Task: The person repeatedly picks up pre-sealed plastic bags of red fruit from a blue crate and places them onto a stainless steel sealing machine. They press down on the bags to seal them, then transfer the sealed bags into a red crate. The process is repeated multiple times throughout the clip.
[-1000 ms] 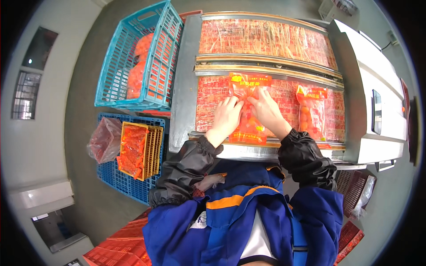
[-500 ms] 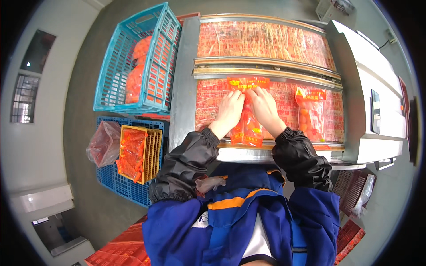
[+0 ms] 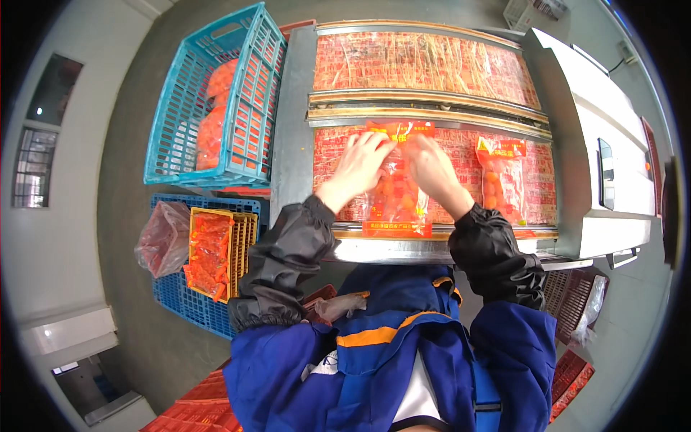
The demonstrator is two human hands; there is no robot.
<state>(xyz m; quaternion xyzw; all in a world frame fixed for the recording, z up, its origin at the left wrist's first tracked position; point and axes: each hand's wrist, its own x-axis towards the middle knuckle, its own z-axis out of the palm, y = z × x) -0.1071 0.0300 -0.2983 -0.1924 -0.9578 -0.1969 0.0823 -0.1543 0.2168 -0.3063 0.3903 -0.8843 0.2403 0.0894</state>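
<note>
On the patterned red bed of a metal-framed machine [image 3: 294, 144] lies a clear plastic bag [image 3: 396, 198] with red printed ends, holding round orange pieces. My left hand [image 3: 358, 165] is at its upper left, fingers bent and closed on the bag's top part. Over the upper right of the same bag is my right hand [image 3: 435, 173], its fingertips smeared by motion, so their grip is unclear. To the right lies a second bag of the same kind [image 3: 502, 183], with neither hand on it.
At the left stands a tall blue-green crate [image 3: 241, 162] with bags inside. Below it, a yellow basket [image 3: 232, 252] of red packets and a translucent bag [image 3: 164, 241] rest on a blue pallet [image 3: 173, 295]. The machine's white housing [image 3: 586, 137] rises at the right.
The bag under my hands now lies flatter and more spread out, its orange pieces plainly visible. My left hand has shifted left, and my right hand's fingers have moved and blurred.
</note>
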